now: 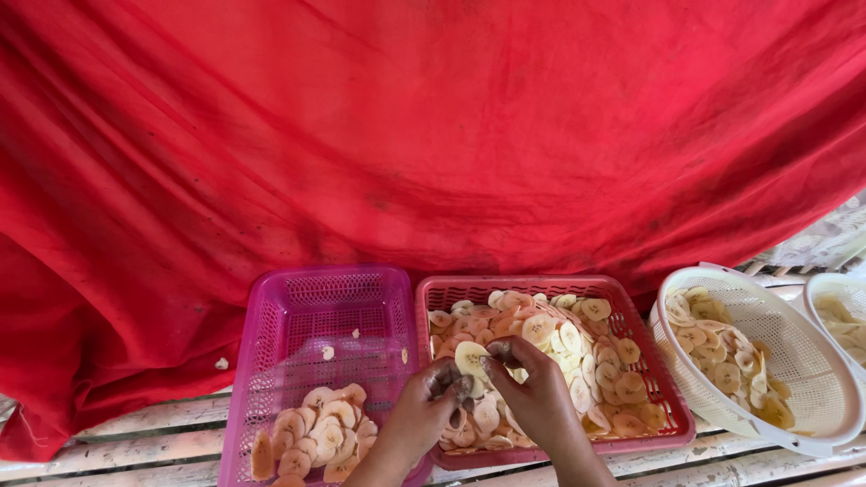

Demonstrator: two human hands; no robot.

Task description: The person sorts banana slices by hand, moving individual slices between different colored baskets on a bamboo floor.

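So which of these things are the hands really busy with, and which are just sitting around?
In use:
left hand and right hand, both on a banana slice
red basket full of slices
pink basket with a few slices

Lying about:
white colander of slices
second white colander at the right edge
red cloth

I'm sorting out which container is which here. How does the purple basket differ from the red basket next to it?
The purple basket is mostly bare, with a small heap of slices at its near end; the red basket is covered almost all over with slices. The purple basket sits to the left; the red basket is under both the left hand and the right hand. Both are rectangular, perforated plastic.
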